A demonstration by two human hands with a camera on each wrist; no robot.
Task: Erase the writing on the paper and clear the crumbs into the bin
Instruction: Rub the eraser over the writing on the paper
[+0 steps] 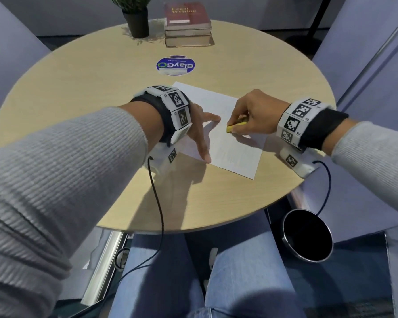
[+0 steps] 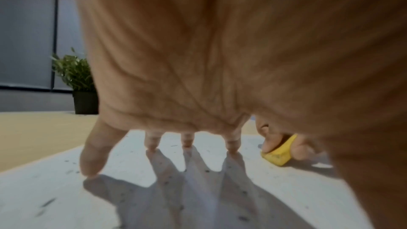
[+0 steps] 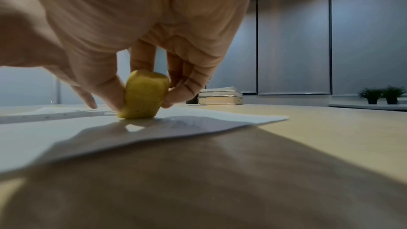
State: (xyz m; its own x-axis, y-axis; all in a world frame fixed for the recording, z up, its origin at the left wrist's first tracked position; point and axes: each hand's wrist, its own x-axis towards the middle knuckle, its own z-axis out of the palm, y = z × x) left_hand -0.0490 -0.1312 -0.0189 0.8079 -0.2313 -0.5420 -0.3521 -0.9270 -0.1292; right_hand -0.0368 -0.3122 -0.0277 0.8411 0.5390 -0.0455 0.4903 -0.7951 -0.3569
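A white sheet of paper (image 1: pixel 230 148) lies on the round wooden table (image 1: pixel 78 92), with faint pencil lines on its near half. My left hand (image 1: pixel 200 131) presses the sheet's left side with straight, spread fingers (image 2: pixel 92 154). Dark eraser crumbs (image 2: pixel 207 171) dot the paper around those fingertips. My right hand (image 1: pixel 248 115) pinches a yellow eraser (image 1: pixel 230 129) between thumb and fingers, its end down on the paper (image 3: pixel 66 133). The eraser (image 3: pixel 144 97) stands tilted on the sheet. A round black bin (image 1: pixel 307 235) sits below the table's right edge, beside my knee.
A potted plant (image 1: pixel 136 19) and a stack of books (image 1: pixel 187 26) stand at the table's far side. A blue round sticker (image 1: pixel 175 65) lies behind the paper. Cables hang from both wristbands. Grey upholstered seats flank the table.
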